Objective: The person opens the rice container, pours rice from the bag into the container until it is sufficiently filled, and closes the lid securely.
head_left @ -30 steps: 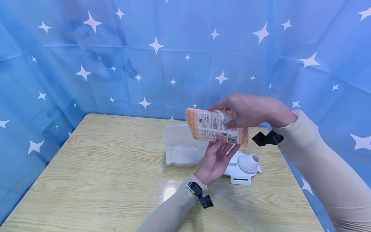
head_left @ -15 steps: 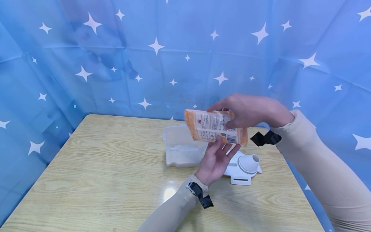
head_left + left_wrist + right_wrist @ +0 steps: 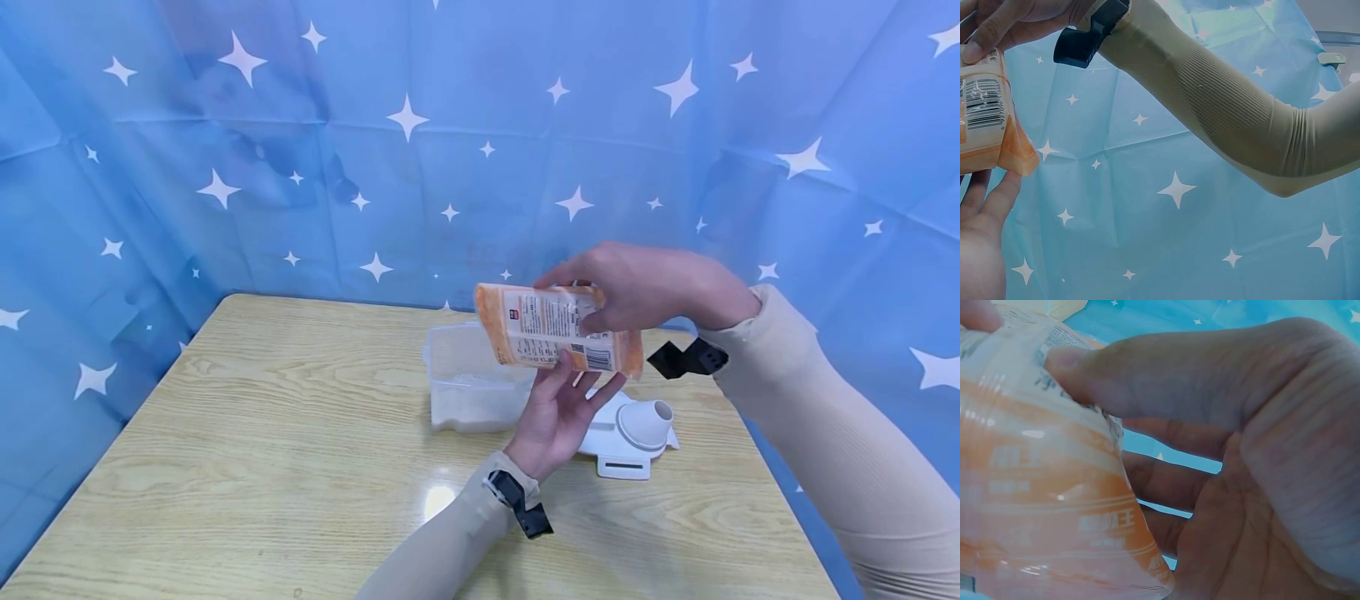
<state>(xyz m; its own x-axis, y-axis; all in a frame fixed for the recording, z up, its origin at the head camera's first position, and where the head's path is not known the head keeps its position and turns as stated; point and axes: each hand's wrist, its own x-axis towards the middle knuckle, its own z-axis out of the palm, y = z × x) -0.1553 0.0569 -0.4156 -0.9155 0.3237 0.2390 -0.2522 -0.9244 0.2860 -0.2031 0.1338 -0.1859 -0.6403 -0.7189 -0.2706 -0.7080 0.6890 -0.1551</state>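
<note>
Orange-and-white packet (image 3: 551,332) raised above the table (image 3: 262,458) in two hands.
Head: right hand (image 3: 637,283) pinches its top, thumb in front; left hand (image 3: 551,421), fingers spread, props the lower edge; red logo (image 3: 514,314), fine print unreadable. Left wrist: barcode (image 3: 984,103), digits too small to trust. Right wrist: thumb pressed to the packet, white characters (image 3: 1107,523) blurred.

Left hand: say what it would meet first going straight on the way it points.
The left hand would probably meet the orange packet first; the gap, if any, is unclear.
</note>
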